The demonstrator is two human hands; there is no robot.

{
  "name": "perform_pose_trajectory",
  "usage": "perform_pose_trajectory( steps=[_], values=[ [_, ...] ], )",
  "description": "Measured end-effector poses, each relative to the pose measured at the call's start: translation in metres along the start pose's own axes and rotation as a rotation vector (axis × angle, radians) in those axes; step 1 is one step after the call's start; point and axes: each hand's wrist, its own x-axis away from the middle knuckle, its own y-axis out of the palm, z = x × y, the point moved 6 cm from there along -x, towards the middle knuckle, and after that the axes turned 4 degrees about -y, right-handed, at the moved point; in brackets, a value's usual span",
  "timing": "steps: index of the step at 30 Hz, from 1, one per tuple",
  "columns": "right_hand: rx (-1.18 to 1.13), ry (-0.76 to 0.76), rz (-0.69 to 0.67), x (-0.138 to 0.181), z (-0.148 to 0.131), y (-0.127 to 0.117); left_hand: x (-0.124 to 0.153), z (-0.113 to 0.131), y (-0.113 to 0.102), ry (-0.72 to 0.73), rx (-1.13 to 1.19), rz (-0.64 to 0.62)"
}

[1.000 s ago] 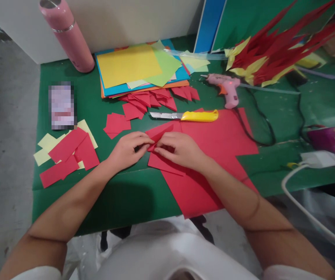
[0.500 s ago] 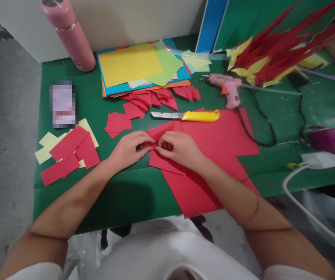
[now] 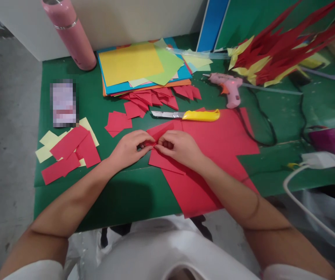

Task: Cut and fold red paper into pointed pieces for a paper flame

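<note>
Between my two hands a small piece of red paper [image 3: 154,144] is pinched, partly hidden by the fingers. My left hand [image 3: 133,147] grips it from the left with thumb and forefinger. From the right, my right hand [image 3: 180,147] pinches it with fingertips close to the left ones. Under the hands lie larger red paper sheets [image 3: 222,134], overlapping at angles. Just beyond them rests a yellow utility knife [image 3: 201,115] with its blade out, pointing left. Folded red paper pieces [image 3: 147,98] are heaped farther back.
At left lie red and yellow paper strips [image 3: 68,146] below a blurred-out rectangular object [image 3: 64,103]. A pink bottle [image 3: 72,39] stands behind, beside a stack of coloured paper [image 3: 129,64]. A pink glue gun [image 3: 228,87] with a black cord and red-yellow paper spikes [image 3: 266,54] are at right.
Both hands stay in almost the same place, still pinching the red paper. The whole view has shifted very slightly; nothing else has visibly moved.
</note>
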Motion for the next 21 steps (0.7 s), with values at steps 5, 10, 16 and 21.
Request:
perform_pose_trajectory(
  steps=[5, 10, 16, 21],
  values=[
    [0.002, 0.004, -0.003, -0.0004, 0.0002, 0.0002, -0.0009, 0.0004, 0.0007, 0.000, 0.001, 0.004],
    [0.000, 0.037, -0.025, -0.0007, 0.0019, 0.0016, -0.0005, 0.0013, 0.0010, 0.005, 0.004, 0.022],
    [0.013, 0.067, -0.033, -0.0017, 0.0028, 0.0025, 0.0001, 0.0023, 0.0033, -0.023, -0.019, 0.008],
    [0.004, 0.055, -0.008, -0.0015, 0.0035, 0.0008, 0.0005, 0.0042, 0.0048, -0.045, -0.052, 0.002]
  ],
)
